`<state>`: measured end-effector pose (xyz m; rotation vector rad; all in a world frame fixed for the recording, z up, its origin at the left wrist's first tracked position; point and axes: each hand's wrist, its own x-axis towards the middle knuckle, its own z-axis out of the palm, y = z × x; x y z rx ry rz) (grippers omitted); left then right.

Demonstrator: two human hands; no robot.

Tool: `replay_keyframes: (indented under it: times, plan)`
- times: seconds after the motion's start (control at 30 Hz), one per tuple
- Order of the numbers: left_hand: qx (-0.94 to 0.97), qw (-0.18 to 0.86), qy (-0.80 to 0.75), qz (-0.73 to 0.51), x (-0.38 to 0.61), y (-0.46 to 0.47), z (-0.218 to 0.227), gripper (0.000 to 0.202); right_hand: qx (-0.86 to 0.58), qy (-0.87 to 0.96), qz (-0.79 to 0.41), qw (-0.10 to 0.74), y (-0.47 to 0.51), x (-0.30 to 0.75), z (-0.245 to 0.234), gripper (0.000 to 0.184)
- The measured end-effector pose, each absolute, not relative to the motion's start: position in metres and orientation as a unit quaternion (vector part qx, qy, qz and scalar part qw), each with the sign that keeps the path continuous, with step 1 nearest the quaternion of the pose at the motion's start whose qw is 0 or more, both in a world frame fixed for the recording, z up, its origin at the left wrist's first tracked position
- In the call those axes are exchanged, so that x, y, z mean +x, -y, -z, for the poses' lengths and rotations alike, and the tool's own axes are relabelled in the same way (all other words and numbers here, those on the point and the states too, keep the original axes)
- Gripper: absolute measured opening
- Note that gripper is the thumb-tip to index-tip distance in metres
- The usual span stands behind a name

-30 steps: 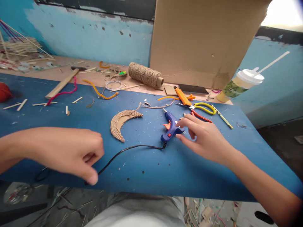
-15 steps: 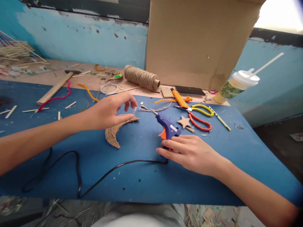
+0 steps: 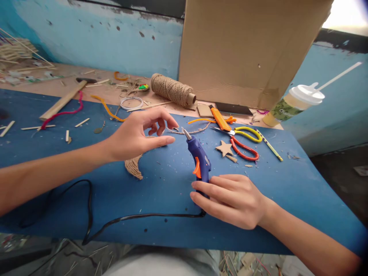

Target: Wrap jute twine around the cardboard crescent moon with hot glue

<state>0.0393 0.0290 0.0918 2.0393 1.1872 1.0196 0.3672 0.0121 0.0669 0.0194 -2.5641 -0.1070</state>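
My right hand (image 3: 230, 197) has its fingers round the handle of a blue hot glue gun (image 3: 200, 153) with an orange trigger. The gun's metal nozzle points away from me and slightly left, and its black cord trails left. Over a crescent (image 3: 133, 166) covered in rows of twine hovers my left hand (image 3: 140, 132), thumb and fingers apart with nothing visibly between them. That hand hides the crescent's upper part. A thin length of twine (image 3: 198, 131) curves across the table just beyond the nozzle.
Right of the gun lie a cardboard star (image 3: 224, 148), scissors (image 3: 244, 148), an orange cutter (image 3: 220, 119) and a patterned pencil (image 3: 270, 145). Behind stand a twine roll (image 3: 171, 89), a cardboard sheet (image 3: 244, 50) and a lidded cup (image 3: 297, 105). A hammer (image 3: 64, 99) lies left.
The glue gun has swung more upright in view, its nozzle turning away from me, and my right hand sits slightly lower. My left hand has shifted a little right, with thumb and fingers extended.
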Motion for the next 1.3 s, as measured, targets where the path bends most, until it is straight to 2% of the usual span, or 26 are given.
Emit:
replay_keyframes:
  times: [0.23,0.43,0.6,0.77,0.97,1.3]
  plan:
    - [0.77,0.235,-0.44,-0.398,0.043,-0.029,-0.094,0.019,0.001,0.949,0.034,0.312,-0.009,0.362,-0.065,0.022]
    - [0.78,0.23,-0.431,-0.39,0.049,-0.031,-0.093,0.018,-0.008,0.951,0.036,0.306,-0.008,0.362,-0.061,0.013]
    - [0.782,0.227,-0.432,-0.388,0.049,-0.036,-0.093,0.01,-0.011,0.95,0.027,0.312,-0.008,0.362,-0.061,0.014]
    - [0.779,0.236,-0.438,-0.383,0.048,-0.039,-0.089,0.017,-0.015,0.945,0.019,0.326,-0.008,0.359,-0.062,0.016]
    - [0.761,0.238,-0.446,-0.406,0.061,-0.033,-0.084,0.007,-0.022,0.946,0.024,0.324,-0.007,0.357,-0.061,0.018]
    - [0.752,0.208,-0.472,-0.412,0.058,-0.032,-0.082,0.011,-0.025,0.943,0.014,0.331,-0.008,0.358,-0.058,0.012]
